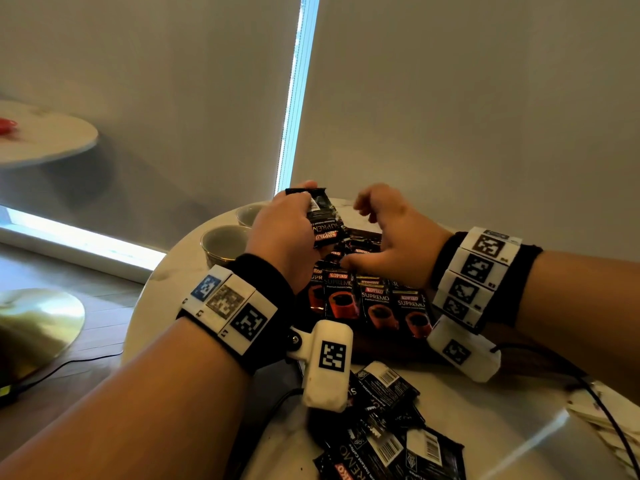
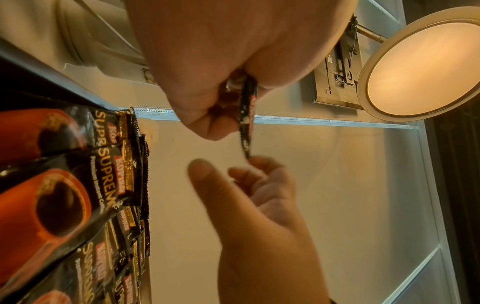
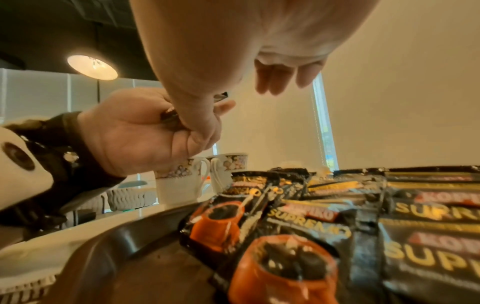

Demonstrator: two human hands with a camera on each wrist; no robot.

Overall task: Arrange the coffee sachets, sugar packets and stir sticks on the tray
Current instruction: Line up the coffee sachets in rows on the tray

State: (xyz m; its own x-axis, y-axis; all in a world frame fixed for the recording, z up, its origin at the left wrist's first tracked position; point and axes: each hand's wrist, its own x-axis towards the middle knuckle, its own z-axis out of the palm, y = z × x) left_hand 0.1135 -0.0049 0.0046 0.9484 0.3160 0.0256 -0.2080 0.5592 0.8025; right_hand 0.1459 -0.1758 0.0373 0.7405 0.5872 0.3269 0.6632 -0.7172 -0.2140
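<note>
While the left hand (image 1: 282,233) pinches a glossy black sachet (image 1: 323,216), the right hand (image 1: 388,233) hovers loosely curled, holding nothing.

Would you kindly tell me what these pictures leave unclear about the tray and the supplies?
- Stir sticks: none seen in any view.
- Tray: far half hidden by both hands in the head view.
- Pale packets: cut off by the head view's right edge; print too small.
- Left hand sachet: edge-on in the left wrist view.
</note>
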